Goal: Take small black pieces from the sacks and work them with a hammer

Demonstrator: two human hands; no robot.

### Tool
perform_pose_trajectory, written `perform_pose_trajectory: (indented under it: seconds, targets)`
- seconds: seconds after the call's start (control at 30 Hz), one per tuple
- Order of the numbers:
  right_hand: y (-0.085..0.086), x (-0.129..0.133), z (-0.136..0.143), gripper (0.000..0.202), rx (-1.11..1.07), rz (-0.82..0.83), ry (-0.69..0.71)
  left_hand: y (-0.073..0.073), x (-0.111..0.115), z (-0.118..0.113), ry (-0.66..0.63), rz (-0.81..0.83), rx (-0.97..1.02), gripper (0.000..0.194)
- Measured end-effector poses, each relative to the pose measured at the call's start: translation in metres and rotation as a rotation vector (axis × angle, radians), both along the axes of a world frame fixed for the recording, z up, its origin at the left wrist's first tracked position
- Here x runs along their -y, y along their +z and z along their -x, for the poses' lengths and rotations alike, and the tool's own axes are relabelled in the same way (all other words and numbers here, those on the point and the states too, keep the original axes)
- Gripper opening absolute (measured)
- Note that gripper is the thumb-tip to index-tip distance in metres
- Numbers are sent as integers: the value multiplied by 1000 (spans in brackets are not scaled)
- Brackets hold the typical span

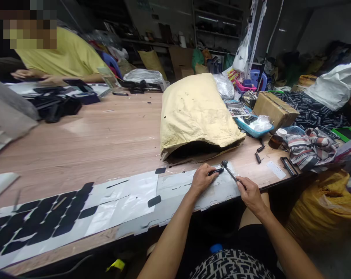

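My right hand [252,195] is closed round the dark grip of what looks like a small hammer [231,172], its rounded head pointing away from me. Close by, my left hand [201,179] pinches a slim black piece [216,171] near the table's front edge, its tip beside the hammer head. Under both lies a pale sheet [175,192]. Just beyond, a large yellowish sack [197,108] lies with its dark mouth facing me. Two loose black pieces, one a short black part [257,157], rest to the right.
Rows of flat black pads [44,219] cover white sheets at left. To the right are a blue tray [253,130], calculator [236,109], cardboard box [276,110], brown bottle [277,139], striped cloth [309,147] and heaped black parts [315,112]. Across the table sits a person in yellow [67,54].
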State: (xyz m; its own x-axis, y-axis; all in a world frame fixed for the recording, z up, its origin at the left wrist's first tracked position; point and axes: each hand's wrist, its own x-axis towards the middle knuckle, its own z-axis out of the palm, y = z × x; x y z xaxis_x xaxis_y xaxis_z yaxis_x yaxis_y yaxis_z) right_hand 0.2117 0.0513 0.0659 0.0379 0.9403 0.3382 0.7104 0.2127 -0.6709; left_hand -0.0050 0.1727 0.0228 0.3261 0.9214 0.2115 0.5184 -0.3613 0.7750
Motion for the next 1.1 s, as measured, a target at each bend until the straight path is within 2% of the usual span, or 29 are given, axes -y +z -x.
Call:
perform_pose_trajectory:
  seconds: [0.53, 0.77, 0.93, 1.1]
  targets:
    - [7, -1, 5, 30, 120, 10, -12, 5, -1, -2, -2, 18, -10, 18]
    - [4, 0, 16, 29, 144, 28, 56, 3, -1, -2, 18, 27, -15, 13]
    - [4, -15, 5, 28, 240, 50, -47, 5, -1, -3, 17, 28, -20, 16]
    - [7, -46, -20, 24, 524, 53, -186, 6, 2, -4, 40, 11, -41, 16]
